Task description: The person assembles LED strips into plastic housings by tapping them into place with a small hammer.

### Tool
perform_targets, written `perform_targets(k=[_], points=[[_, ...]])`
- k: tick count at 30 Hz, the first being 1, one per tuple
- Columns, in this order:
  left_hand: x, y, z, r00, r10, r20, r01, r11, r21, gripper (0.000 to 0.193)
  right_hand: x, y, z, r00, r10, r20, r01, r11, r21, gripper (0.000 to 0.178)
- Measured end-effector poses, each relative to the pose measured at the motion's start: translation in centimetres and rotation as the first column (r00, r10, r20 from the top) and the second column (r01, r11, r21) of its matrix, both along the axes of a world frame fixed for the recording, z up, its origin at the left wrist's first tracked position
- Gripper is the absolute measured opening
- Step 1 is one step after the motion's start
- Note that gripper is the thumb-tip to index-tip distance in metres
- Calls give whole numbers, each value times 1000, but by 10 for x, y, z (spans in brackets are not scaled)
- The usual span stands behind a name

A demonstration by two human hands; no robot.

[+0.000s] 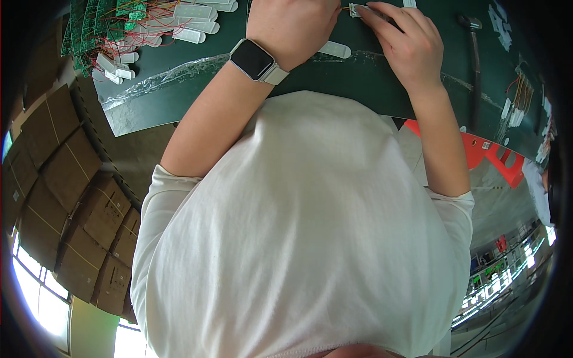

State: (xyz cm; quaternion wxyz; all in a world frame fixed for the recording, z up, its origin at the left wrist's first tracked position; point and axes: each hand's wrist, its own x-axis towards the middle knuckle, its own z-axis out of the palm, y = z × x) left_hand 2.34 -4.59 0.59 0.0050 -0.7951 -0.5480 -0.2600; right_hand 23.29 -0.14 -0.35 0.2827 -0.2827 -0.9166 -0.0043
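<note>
A small white piece (355, 11) is held at the top of the frame, right of centre, by the right hand (413, 48). It is pinched at the ends of the thumb and forefinger, which are brought nearly together, and its exposed part is seen just left of the fingertips. The exposed side is pointed left, where a thin orange wire (345, 8) is seen between it and the left hand (301, 27). Its long axis cannot be told, since part of it is covered. The left fingers are hidden and cut off by the upper edge; whether anything is gripped by them cannot be told.

Below the hands, 1 white oblong piece (336, 49) is laid on the green tabletop (340, 77), its long axis slanted slightly down to the right. A hammer-like tool (475, 71) is placed at upper right, lengthwise up the frame.
</note>
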Motion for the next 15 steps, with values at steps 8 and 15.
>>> perform_targets(k=[8, 15], points=[[1, -3, 6, 1000, 20, -4, -20, 994, -106, 9, 2, 3, -9, 998, 3, -63, -5, 999, -39, 20], [-1, 1, 10, 1000, 0, -8, -1, 995, -101, 10, 3, 7, -2, 997, 29, -73, -42, 980, -194, 21]])
